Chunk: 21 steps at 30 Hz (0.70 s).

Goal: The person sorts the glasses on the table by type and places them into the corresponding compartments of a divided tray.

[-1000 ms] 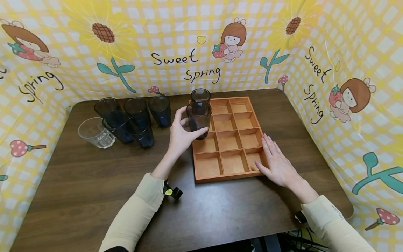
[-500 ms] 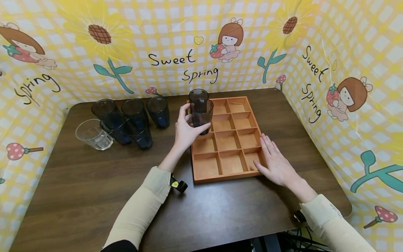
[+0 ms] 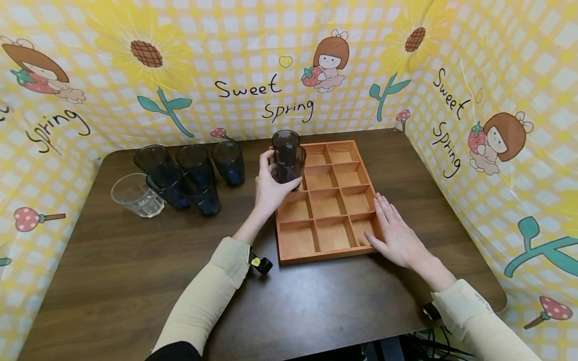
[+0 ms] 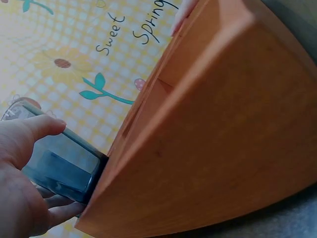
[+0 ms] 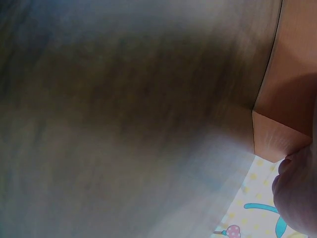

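Left hand (image 3: 269, 189) clamps 1 dark glass (image 3: 287, 171), mouth up, long axis upright, toward the table's (image 3: 135, 281) far edge; right hand (image 3: 398, 234) rests straight-fingered on the tray (image 3: 331, 256).

In the head view, your left hand (image 3: 269, 189) hides part of the tinted glass (image 3: 289, 168) it holds, so you cannot tell whether the base touches the wooden tray (image 3: 329, 255), and that glass covers the lower part of the farther glass (image 3: 285, 139). To your left, the dark glasses (image 3: 205, 200) overlap and partly hide one another. The left wrist view cuts off your left hand and the tray at its edges, while the right wrist view crops your right hand (image 5: 297, 193) and shows the tabletop (image 5: 124, 124) blurred.
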Tool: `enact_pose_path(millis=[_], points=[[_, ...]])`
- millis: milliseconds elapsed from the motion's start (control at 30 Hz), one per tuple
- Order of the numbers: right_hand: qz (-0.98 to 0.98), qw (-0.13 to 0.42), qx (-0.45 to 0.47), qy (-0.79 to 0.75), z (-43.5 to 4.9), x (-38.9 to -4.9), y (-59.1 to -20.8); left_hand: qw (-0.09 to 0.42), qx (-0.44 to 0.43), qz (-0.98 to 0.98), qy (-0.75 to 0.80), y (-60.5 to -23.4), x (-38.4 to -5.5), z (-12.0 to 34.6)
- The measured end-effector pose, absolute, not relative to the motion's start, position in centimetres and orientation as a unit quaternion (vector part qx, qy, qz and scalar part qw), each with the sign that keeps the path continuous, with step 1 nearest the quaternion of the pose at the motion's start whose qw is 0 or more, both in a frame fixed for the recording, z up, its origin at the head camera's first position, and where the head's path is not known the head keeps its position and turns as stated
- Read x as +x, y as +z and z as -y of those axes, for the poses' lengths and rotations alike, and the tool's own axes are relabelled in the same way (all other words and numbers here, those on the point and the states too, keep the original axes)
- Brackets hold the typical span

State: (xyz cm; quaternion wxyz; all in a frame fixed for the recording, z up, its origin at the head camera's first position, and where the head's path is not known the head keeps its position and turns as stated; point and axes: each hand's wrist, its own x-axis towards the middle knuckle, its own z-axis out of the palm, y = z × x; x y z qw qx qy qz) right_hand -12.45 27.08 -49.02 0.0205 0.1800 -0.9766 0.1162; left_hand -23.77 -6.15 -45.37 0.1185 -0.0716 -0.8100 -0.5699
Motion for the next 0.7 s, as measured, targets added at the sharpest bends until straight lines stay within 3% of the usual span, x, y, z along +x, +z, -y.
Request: enact_pose_path(millis=[700], points=[[0.977,0.016,0.178,0.116,-27.19,-12.49,-49.09,0.143,-0.059,0.841,-0.518,-46.24,-24.01,6.09]])
